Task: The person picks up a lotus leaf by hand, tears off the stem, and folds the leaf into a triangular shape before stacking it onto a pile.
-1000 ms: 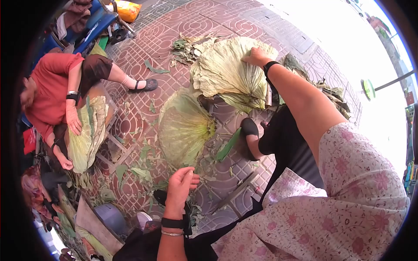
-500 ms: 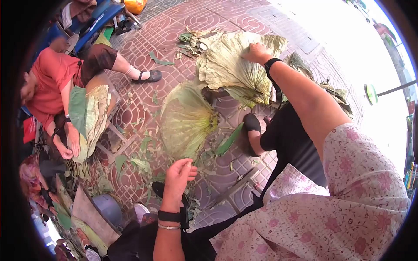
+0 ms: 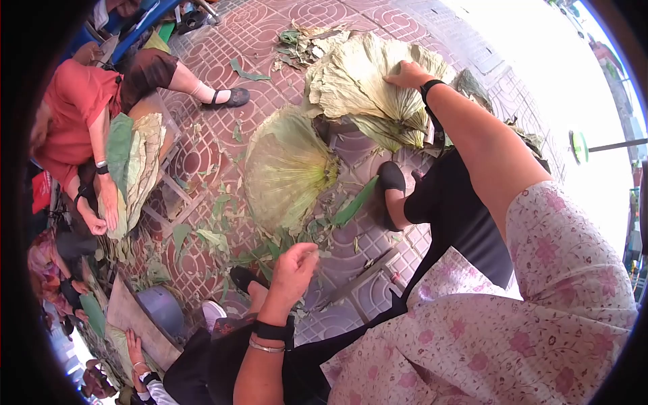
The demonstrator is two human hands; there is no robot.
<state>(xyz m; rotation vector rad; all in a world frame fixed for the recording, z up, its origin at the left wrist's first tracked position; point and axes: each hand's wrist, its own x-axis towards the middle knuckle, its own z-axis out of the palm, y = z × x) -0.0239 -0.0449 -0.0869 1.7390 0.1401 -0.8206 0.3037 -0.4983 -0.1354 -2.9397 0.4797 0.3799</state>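
A pile of large dried, pleated leaves (image 3: 344,77), pale yellow-green, lies at the upper middle. My right hand (image 3: 407,74) reaches over the pile with its fingers closed on the edge of the top dried leaf. Closer in, another wide fan-shaped leaf (image 3: 287,172) is spread at pavement level, greener and thinner. Just below that leaf, my left hand (image 3: 295,270) hovers in the air with curled fingers, slightly blurred. Whether it pinches anything small cannot be made out. A narrow green leaf piece (image 3: 356,202) rests between the fan-shaped leaf and a dark shoe.
At left, a seated person in red (image 3: 81,101) handles a stack of leaves (image 3: 145,145). Lower left are a grey basin (image 3: 162,310), a board (image 3: 131,314) and another person's hand (image 3: 135,347). Leaf scraps litter the patterned red paving. A low wooden frame (image 3: 358,280) stands near my legs.
My right hand has closed more on the top leaf and shifted slightly right. My left hand has moved a little right, its fingers turning inward. The view has shifted slightly.
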